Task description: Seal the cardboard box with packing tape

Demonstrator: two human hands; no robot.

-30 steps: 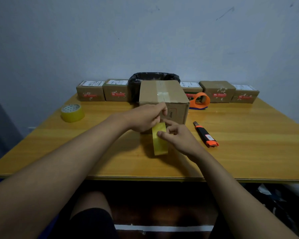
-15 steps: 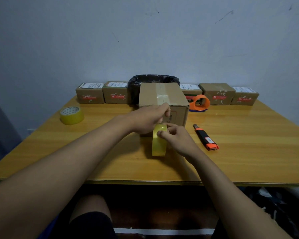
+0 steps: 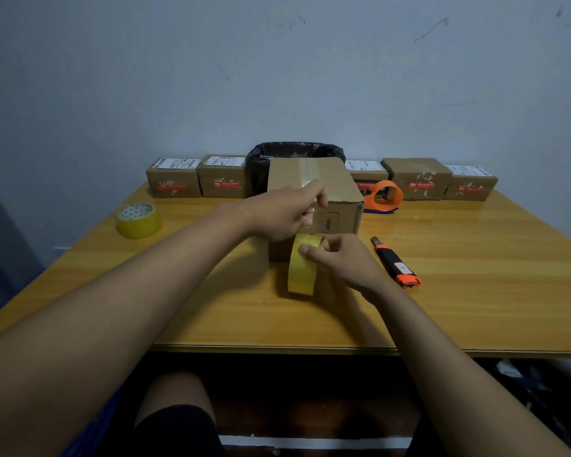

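A brown cardboard box (image 3: 337,179) stands mid-table with clear tape along its top seam. My left hand (image 3: 284,214) pinches the free end of tape against the box's front top edge. My right hand (image 3: 340,262) holds a yellowish tape roll (image 3: 302,268) upright just in front of the box, fingers on its upper rim. A short stretch of tape runs from the roll up to my left fingers.
A second tape roll (image 3: 139,221) lies at the left. An orange tape dispenser (image 3: 384,196) and an orange-black utility knife (image 3: 396,267) are on the right. Several small labelled boxes (image 3: 173,183) and a black-lined bin (image 3: 294,151) line the back of the wooden table (image 3: 475,275).
My left hand has risen from the box's front face to its top front edge, drawing tape upward. The roll in my right hand has lifted slightly toward the box.
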